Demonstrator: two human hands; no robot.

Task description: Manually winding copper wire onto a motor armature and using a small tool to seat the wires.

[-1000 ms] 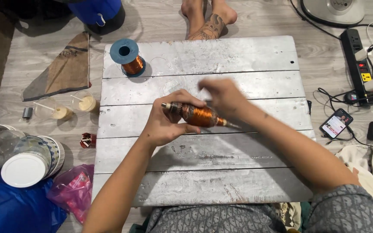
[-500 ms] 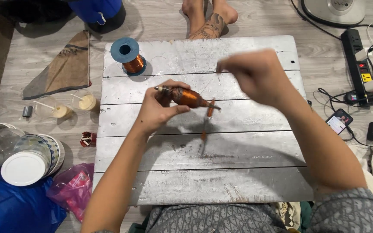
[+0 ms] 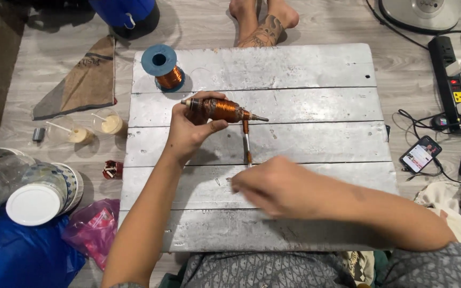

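My left hand (image 3: 188, 133) grips the copper coil (image 3: 221, 109) above the surface (image 3: 305, 69); my right hand (image 3: 278, 186), blurred — grip unclear — sits low. I'd keep the coil level, wire taut; the spool (image 3: 162, 66) stands beyond.

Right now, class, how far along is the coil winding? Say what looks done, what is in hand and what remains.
Done: the coil already carries a thick layer of copper wire. In hand: the left hand holds it above the grey board, while the right hand, blurred, is low over the board near a thin stick. Left: the blue spool holds more wire; the final amount cannot be told.
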